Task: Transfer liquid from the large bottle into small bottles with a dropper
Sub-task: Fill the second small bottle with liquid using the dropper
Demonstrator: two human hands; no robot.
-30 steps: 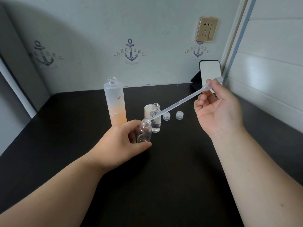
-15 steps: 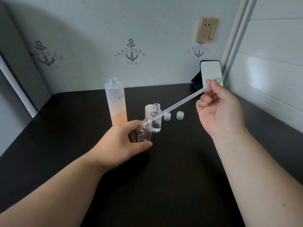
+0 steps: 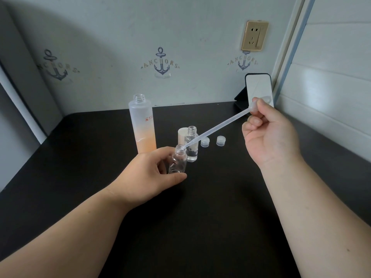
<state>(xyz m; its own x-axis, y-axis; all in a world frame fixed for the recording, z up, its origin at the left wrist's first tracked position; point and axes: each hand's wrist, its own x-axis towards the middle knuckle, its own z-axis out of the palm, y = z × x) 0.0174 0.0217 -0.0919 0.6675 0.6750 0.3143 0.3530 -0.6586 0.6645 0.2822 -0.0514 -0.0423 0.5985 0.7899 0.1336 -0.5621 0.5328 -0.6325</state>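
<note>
Black table (image 3: 200,227) takes up most of the view. On it at the far left stands the large bottle (image 3: 143,125), cap off, frosted with orange liquid in the lower part. Right of it is a second small bottle (image 3: 191,145), open, with some clear liquid at the bottom, a white cap (image 3: 181,135) just behind it and two small screw caps (image 3: 205,142) (image 3: 221,140) off to the right.

Left hand (image 3: 148,173) has its grip wrapped around the near small bottle (image 3: 178,162), keeping it upright. Right hand (image 3: 269,135) pinches the bulb of the dropper (image 3: 218,127), tip sitting right at that bottle's mouth.

Looks like the dispensing step. Next up is probably a gentle squeeze with the tip kept centred, or it'll dribble down the outside.
</note>
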